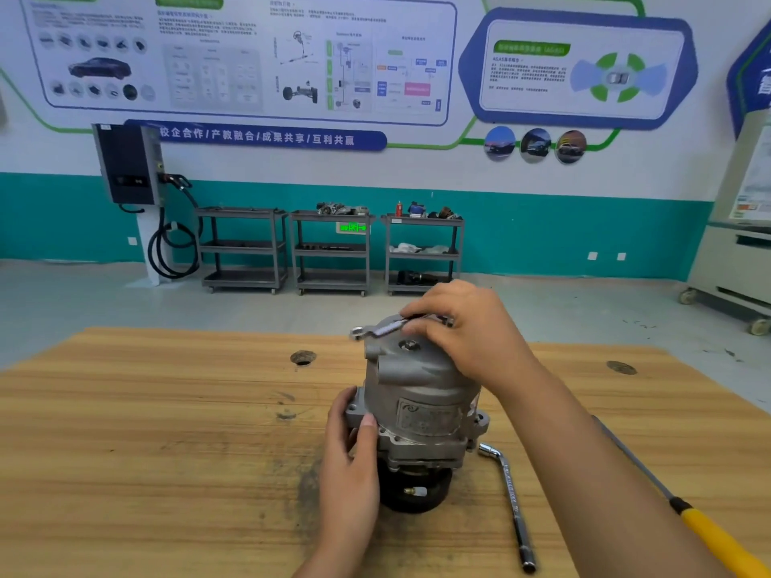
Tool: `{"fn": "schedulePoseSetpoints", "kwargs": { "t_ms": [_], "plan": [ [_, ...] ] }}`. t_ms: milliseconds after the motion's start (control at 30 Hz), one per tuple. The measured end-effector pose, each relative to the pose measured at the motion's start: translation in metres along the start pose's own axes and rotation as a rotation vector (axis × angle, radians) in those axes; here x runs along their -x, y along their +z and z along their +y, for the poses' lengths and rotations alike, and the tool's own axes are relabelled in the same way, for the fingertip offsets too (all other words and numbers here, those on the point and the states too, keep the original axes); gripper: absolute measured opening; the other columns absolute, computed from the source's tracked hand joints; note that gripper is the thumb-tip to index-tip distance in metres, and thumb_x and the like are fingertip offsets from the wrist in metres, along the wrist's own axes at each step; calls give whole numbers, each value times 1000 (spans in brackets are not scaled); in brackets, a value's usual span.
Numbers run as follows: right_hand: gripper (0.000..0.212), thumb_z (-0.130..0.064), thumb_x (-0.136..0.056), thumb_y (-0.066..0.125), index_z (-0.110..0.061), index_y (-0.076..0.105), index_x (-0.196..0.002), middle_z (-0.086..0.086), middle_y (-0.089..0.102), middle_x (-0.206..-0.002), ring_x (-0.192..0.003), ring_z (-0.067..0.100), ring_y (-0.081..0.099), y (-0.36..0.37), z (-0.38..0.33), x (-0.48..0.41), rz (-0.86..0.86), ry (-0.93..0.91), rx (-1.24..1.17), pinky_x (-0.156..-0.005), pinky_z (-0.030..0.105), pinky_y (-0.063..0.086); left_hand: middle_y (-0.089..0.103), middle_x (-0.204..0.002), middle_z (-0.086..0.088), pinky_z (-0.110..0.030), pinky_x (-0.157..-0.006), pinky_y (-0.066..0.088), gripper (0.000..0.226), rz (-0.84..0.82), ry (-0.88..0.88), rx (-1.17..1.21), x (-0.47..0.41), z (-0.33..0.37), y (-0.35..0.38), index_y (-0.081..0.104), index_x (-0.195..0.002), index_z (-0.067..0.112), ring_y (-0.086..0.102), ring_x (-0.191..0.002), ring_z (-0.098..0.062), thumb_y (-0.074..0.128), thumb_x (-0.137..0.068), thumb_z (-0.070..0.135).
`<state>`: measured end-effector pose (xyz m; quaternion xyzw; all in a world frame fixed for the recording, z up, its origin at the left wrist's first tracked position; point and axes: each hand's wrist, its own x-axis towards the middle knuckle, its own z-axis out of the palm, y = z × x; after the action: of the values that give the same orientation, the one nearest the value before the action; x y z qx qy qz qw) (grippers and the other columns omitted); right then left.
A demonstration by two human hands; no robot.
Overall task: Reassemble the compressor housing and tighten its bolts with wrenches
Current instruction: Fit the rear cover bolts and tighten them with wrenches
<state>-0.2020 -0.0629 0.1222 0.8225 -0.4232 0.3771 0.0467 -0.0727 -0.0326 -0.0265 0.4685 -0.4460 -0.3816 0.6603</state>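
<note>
A grey metal compressor housing (421,394) stands upright on its black pulley end in the middle of the wooden table (167,444). My left hand (354,448) grips its lower flange on the left side, thumb across the metal. My right hand (463,327) holds a flat silver wrench (377,328) that lies across the housing's top, its ring end sticking out to the left. The wrench's other end is hidden under my fingers. One bolt head (409,345) shows on the top face.
An L-shaped socket wrench (511,498) lies on the table right of the compressor. A yellow-handled screwdriver (692,519) lies further right under my forearm. Two round holes (303,357) pierce the tabletop. Grey shelf carts (331,252) stand by the far wall.
</note>
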Motion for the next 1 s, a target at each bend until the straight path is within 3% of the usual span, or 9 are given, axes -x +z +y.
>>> {"fn": "schedulePoseSetpoints", "kwargs": {
  "t_ms": [100, 267, 367, 467, 633, 833, 1000],
  "plan": [
    [15, -19, -88, 64, -15, 75, -97, 1, 69, -96, -93, 15, 55, -2, 0, -19, -121, -40, 51, -77, 18, 35, 64, -113, 11, -8, -63, 47, 33, -20, -12, 5, -1, -1, 0, 48, -110, 55, 63, -92, 3, 44, -97, 24],
    [14, -19, -87, 65, -16, 75, -96, -12, 59, -82, -69, -2, 48, 4, 6, -39, -200, -2, -8, -63, 0, 33, 65, -109, 6, -3, -55, 42, 37, -7, -8, -16, -3, 1, 0, 48, -106, 57, 62, -84, 6, 42, -98, 21],
    [12, -22, -86, 67, -18, 76, -93, -14, 61, -79, -70, -7, 51, 10, 14, -50, -210, 103, -122, -63, 6, 36, 65, -111, 7, -3, -56, 43, 38, -20, -17, -20, -3, 2, 0, 47, -105, 59, 62, -85, 7, 41, -98, 22],
    [9, -29, -85, 67, -23, 72, -81, -14, 65, -72, -68, 2, 57, 13, 23, -57, -213, 239, -217, -57, 17, 39, 65, -111, 8, -4, -56, 44, 39, -21, -25, -20, -3, 3, -1, 47, -103, 60, 63, -85, 5, 40, -98, 22],
    [17, -30, -86, 66, -23, 72, -72, -12, 68, -59, -57, 8, 49, 11, 38, -59, -264, 392, -313, -45, 14, 39, 64, -113, 7, -2, -53, 41, 40, -8, -31, -37, -3, 4, -1, 44, -103, 63, 61, -88, 3, 38, -99, 24],
    [19, -27, -88, 63, -22, 73, -73, -11, 68, -66, -66, 8, 53, 4, 47, -59, -321, 518, -434, -59, 23, 41, 62, -113, 10, -2, -54, 42, 38, -12, -32, -35, -4, 4, 0, 45, -106, 59, 59, -84, 11, 37, -99, 23],
    [16, -24, -87, 63, -13, 67, -76, 2, 62, -77, -70, 16, 53, 7, 58, -56, -289, 684, -541, -72, 33, 43, 58, -110, 20, -1, -55, 41, 37, -8, -26, -25, -5, 4, 0, 44, -105, 59, 55, -84, 19, 36, -99, 23]
  ]
}}
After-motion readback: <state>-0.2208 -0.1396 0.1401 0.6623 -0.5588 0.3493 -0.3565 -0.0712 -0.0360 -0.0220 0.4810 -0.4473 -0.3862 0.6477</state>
